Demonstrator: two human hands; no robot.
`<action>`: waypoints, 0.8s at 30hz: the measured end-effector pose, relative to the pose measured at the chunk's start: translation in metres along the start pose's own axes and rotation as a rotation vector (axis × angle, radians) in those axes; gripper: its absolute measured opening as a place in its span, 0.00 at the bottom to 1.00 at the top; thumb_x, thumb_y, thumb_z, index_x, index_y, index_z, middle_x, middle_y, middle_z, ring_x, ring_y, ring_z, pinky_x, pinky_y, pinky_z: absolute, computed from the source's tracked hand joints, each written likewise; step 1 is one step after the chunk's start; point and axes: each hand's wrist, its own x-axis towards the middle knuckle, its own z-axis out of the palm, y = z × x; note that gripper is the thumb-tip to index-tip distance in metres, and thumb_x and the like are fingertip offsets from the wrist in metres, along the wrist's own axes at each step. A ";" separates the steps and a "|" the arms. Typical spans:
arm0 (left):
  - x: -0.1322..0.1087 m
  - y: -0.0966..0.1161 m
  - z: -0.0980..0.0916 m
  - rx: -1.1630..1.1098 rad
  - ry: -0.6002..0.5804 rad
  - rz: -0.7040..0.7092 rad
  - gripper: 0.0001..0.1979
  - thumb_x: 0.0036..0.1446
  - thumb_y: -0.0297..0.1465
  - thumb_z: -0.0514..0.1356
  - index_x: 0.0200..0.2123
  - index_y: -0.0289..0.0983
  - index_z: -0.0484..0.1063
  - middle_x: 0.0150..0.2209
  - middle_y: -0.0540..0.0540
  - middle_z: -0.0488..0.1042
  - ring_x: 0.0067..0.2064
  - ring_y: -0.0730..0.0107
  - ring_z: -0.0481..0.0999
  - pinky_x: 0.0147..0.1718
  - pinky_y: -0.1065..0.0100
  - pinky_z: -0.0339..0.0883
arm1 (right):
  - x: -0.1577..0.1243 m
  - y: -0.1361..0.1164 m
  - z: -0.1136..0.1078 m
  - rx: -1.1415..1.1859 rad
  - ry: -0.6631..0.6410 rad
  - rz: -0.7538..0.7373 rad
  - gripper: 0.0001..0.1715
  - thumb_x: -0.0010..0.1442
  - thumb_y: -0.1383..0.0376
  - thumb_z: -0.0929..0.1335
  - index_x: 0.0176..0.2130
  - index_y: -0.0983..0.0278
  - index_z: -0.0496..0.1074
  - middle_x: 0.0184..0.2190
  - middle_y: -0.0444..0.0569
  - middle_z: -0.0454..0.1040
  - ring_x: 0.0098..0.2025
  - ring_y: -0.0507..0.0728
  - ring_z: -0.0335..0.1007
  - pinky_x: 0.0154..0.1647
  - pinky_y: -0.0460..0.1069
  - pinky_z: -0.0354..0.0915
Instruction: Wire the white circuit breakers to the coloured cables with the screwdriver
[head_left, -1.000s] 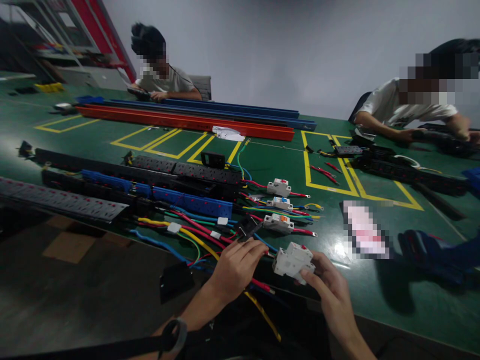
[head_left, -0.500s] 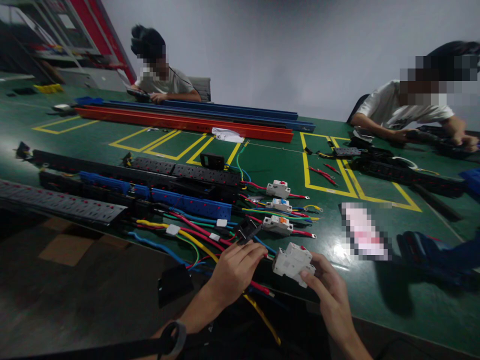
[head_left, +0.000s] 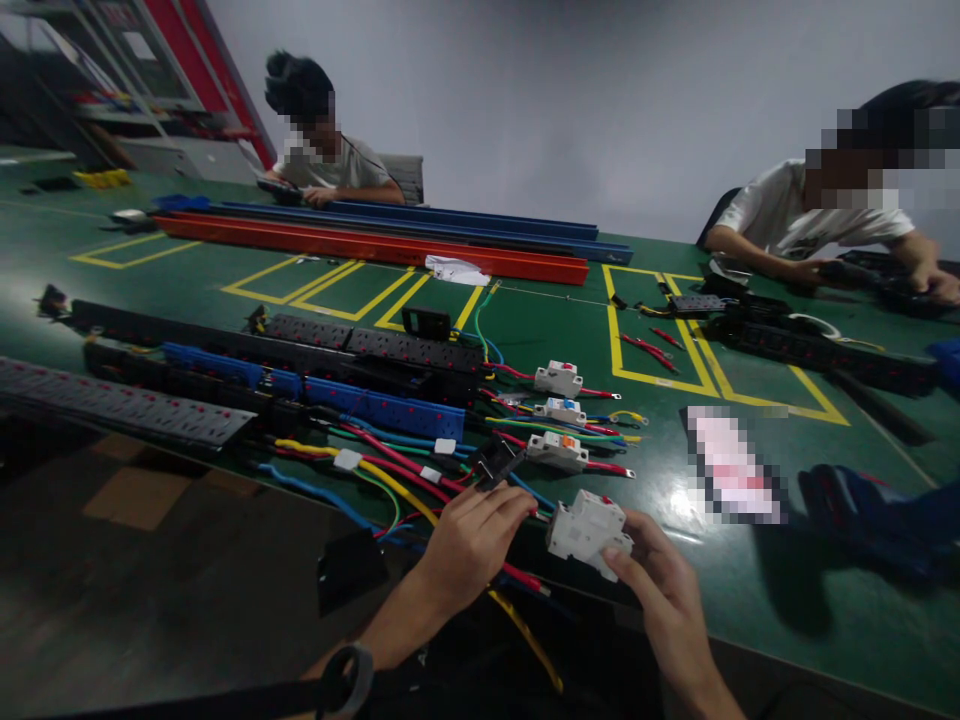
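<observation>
My right hand (head_left: 664, 570) grips a white circuit breaker (head_left: 589, 532) by its right side, thumb on the near face. Just left of it, my left hand (head_left: 476, 535) pinches a red wire (head_left: 534, 512), its bare tip pointing at the breaker's left end; whether the tip touches the breaker I cannot tell. Beyond my left fingers is a small black plastic part (head_left: 499, 462). Three more breakers, a near one (head_left: 559, 451), a middle one (head_left: 562, 410) and a far one (head_left: 559, 377), lie on the table with wires attached.
Long power strips, a blue one (head_left: 382, 408) and a black one (head_left: 127, 405), lie to the left with coloured wires trailing. A phone-like pixelated object (head_left: 731, 465) and a dark blue power tool (head_left: 862, 520) lie right. Orange channel (head_left: 360, 245) lies behind. Two people sit opposite.
The breaker in my right hand appears slightly lower and further right, along with most of the scene. Both grips look the same.
</observation>
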 end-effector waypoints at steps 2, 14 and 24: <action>0.000 0.000 0.000 0.006 0.006 0.004 0.11 0.67 0.23 0.54 0.49 0.36 0.72 0.45 0.45 0.80 0.47 0.68 0.79 0.47 0.65 0.73 | 0.000 0.000 0.001 0.013 -0.010 0.001 0.22 0.58 0.54 0.72 0.48 0.63 0.72 0.44 0.51 0.77 0.41 0.58 0.74 0.39 0.46 0.70; 0.002 0.002 0.000 0.016 0.001 0.008 0.11 0.67 0.24 0.53 0.49 0.36 0.72 0.44 0.44 0.80 0.45 0.67 0.79 0.48 0.64 0.73 | 0.001 0.005 0.001 0.011 -0.020 -0.028 0.24 0.59 0.54 0.71 0.51 0.63 0.71 0.47 0.53 0.77 0.45 0.59 0.75 0.45 0.48 0.72; 0.001 0.002 0.000 0.053 -0.012 -0.003 0.10 0.67 0.25 0.54 0.48 0.36 0.72 0.42 0.44 0.80 0.42 0.68 0.80 0.46 0.65 0.72 | 0.005 0.019 -0.001 -0.032 -0.009 -0.041 0.29 0.58 0.53 0.72 0.55 0.63 0.70 0.47 0.55 0.77 0.44 0.61 0.77 0.43 0.51 0.76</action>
